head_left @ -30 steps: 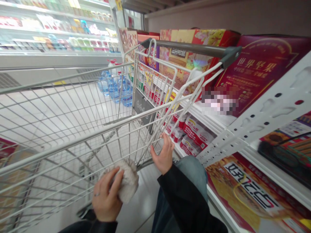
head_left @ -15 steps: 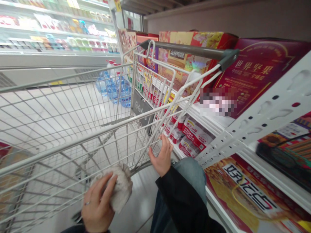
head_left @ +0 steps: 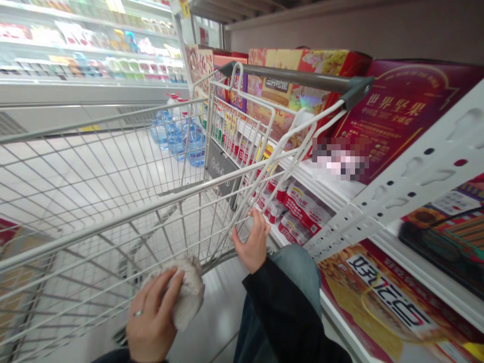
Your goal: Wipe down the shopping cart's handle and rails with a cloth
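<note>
Right now the left hand (head_left: 151, 317), low at the bottom left of the frame and wearing a ring (head_left: 138, 313) on one finger, is closed around a soft, crumpled, pale grey-beige bundle (head_left: 190, 297), its fingers wrapped over the near side while the rest bulges out past them to the right; what the bundle is cannot be told. Just beyond it runs the wire side of a shopping cart (head_left: 113, 201), and the bundle sits close to those wires. The right hand (head_left: 253, 242), at lower centre, is loosely curled with its fingertips (head_left: 259, 217) against the cart's wires, though whether it grips them or only rests there is unclear. A black sleeve (head_left: 282, 307) covers that forearm, above a blue denim knee (head_left: 297, 272). At the cart's far end, toward the top centre, is a grey handle bar (head_left: 295, 76). To the right stands a white perforated shelf upright (head_left: 397, 186), with red-and-white packets (head_left: 302, 212) on the shelf and a maroon gift box (head_left: 401, 116) above them. Blue-tinted water bottles (head_left: 194, 143) show through the wires, and a lit refrigerated display case (head_left: 86, 50) fills the upper left of the frame.
</note>
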{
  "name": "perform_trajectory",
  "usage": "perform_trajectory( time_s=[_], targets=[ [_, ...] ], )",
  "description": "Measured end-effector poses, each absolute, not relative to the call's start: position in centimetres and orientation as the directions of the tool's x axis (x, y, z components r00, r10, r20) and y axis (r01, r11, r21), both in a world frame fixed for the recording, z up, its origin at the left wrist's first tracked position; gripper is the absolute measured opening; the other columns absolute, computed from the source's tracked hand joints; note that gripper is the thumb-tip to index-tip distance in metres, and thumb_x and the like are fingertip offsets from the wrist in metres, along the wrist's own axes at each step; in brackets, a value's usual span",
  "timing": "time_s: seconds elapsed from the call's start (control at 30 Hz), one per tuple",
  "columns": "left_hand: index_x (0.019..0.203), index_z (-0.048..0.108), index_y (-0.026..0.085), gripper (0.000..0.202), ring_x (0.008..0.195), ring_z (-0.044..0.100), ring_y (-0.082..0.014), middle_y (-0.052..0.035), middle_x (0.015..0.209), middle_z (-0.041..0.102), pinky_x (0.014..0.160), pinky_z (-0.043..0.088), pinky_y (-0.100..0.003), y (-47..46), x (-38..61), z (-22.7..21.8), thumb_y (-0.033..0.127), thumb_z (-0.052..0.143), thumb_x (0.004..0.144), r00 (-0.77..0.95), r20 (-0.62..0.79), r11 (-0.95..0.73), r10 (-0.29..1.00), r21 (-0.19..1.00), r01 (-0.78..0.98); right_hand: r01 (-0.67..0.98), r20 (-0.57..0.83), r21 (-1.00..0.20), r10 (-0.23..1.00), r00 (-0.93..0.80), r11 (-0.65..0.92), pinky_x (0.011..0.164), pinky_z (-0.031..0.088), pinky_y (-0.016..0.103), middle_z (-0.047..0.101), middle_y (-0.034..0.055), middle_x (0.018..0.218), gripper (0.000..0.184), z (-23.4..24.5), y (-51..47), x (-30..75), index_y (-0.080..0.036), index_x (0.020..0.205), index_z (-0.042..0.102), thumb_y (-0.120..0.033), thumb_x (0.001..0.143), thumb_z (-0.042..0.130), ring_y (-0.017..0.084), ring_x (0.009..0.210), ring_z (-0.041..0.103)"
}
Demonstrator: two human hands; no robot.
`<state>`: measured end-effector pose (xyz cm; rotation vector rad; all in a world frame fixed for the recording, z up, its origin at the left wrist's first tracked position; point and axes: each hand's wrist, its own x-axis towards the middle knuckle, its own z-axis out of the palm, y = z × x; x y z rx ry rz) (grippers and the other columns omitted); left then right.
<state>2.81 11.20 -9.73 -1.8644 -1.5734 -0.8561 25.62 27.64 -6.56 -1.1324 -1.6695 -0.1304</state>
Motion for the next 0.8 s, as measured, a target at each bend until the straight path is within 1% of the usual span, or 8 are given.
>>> perform_trajectory(
  time_s=[0.07, 0.17, 0.27, 0.37, 0.47, 0.6, 0.7, 0.8],
  targets=[
    [0.159, 0.046, 0.029, 0.077, 0.122, 0.067, -0.0286, -0.0117, 0.133, 0.071, 0.117, 0.05, -0.047, 10.9, 2.7, -11.0, -0.001, 0.051, 0.089, 0.14, 0.713, -0.176, 0.687, -0.025, 0.984, 0.726, 0.794, -0.426, 0.608, 0.014, 0.54, 0.104, 0.05, 0.052, 0.062, 0.0207, 0.138, 0.08, -6.6, 27.7, 25.6, -0.017, 0.166, 0.017, -0.032, 0.099, 0.058, 0.032, 0.131, 0.06],
    [0.159, 0.046, 0.027, 0.075, 0.123, 0.066, -0.0286, -0.0124, 0.135, 0.07, 0.119, 0.048, -0.047, 10.3, 2.6, -11.9, 0.0, 0.053, 0.089, 0.113, 0.673, -0.17, 0.731, 0.019, 0.985, 0.725, 0.798, -0.419, 0.603, 0.007, 0.546, 0.104, 0.05, 0.052, 0.063, 0.0209, 0.137, 0.079, -6.6, 27.7, 25.6, -0.016, 0.166, 0.017, -0.032, 0.1, 0.058, 0.032, 0.132, 0.06],
    [0.158, 0.047, 0.028, 0.073, 0.129, 0.064, -0.0291, -0.0127, 0.139, 0.068, 0.118, 0.05, -0.046, 9.9, 2.4, -10.6, 0.005, 0.059, 0.09, 0.065, 0.717, -0.158, 0.694, 0.064, 0.985, 0.724, 0.806, -0.413, 0.592, 0.008, 0.552, 0.103, 0.051, 0.051, 0.063, 0.0208, 0.137, 0.08, -6.6, 27.7, 25.6, -0.016, 0.166, 0.018, -0.031, 0.099, 0.06, 0.031, 0.132, 0.06],
    [0.158, 0.049, 0.031, 0.074, 0.132, 0.064, -0.0305, -0.0118, 0.142, 0.067, 0.116, 0.052, -0.049, 9.9, 2.2, -9.0, 0.007, 0.063, 0.089, 0.029, 0.773, -0.144, 0.634, 0.082, 0.986, 0.725, 0.812, -0.415, 0.583, 0.022, 0.55, 0.102, 0.051, 0.05, 0.062, 0.0217, 0.139, 0.079, -6.7, 27.7, 25.6, -0.015, 0.165, 0.02, -0.03, 0.099, 0.06, 0.031, 0.13, 0.061],
    [0.162, 0.042, 0.033, 0.082, 0.126, 0.066, -0.0307, -0.0119, 0.137, 0.069, 0.112, 0.054, -0.048, 10.1, 2.1, -9.3, 0.003, 0.063, 0.088, 0.056, 0.757, -0.121, 0.651, 0.031, 0.992, 0.722, 0.818, -0.411, 0.575, 0.023, 0.556, 0.101, 0.052, 0.05, 0.062, 0.0218, 0.138, 0.079, -6.7, 27.8, 25.6, -0.014, 0.165, 0.022, -0.032, 0.099, 0.061, 0.031, 0.129, 0.061],
    [0.167, 0.029, 0.033, 0.091, 0.118, 0.069, -0.0281, -0.0114, 0.129, 0.073, 0.114, 0.051, -0.044, 9.7, 1.7, -11.2, -0.005, 0.054, 0.088, 0.17, 0.666, -0.163, 0.726, -0.073, 0.984, 0.723, 0.816, -0.406, 0.579, 0.011, 0.558, 0.101, 0.052, 0.05, 0.062, 0.0213, 0.137, 0.079, -6.7, 28.0, 25.8, -0.014, 0.165, 0.021, -0.032, 0.1, 0.06, 0.031, 0.131, 0.06],
    [0.166, 0.034, 0.032, 0.085, 0.123, 0.068, -0.0278, -0.0112, 0.134, 0.072, 0.117, 0.05, -0.044, 9.4, 1.3, -10.7, -0.001, 0.052, 0.09, 0.145, 0.685, -0.158, 0.714, -0.044, 0.986, 0.729, 0.82, -0.398, 0.572, 0.011, 0.557, 0.101, 0.052, 0.05, 0.062, 0.0207, 0.137, 0.079, -6.7, 28.0, 25.7, -0.015, 0.166, 0.02, -0.033, 0.1, 0.06, 0.031, 0.131, 0.06],
    [0.162, 0.042, 0.032, 0.079, 0.129, 0.066, -0.0284, -0.0106, 0.137, 0.07, 0.117, 0.052, -0.045, 9.5, 1.4, -9.0, 0.002, 0.056, 0.09, 0.093, 0.756, -0.131, 0.648, -0.009, 0.991, 0.731, 0.828, -0.394, 0.56, 0.021, 0.557, 0.1, 0.052, 0.049, 0.063, 0.0203, 0.135, 0.08, -6.6, 27.9, 25.6, -0.014, 0.166, 0.02, -0.032, 0.099, 0.06, 0.031, 0.13, 0.06]
  ],
)
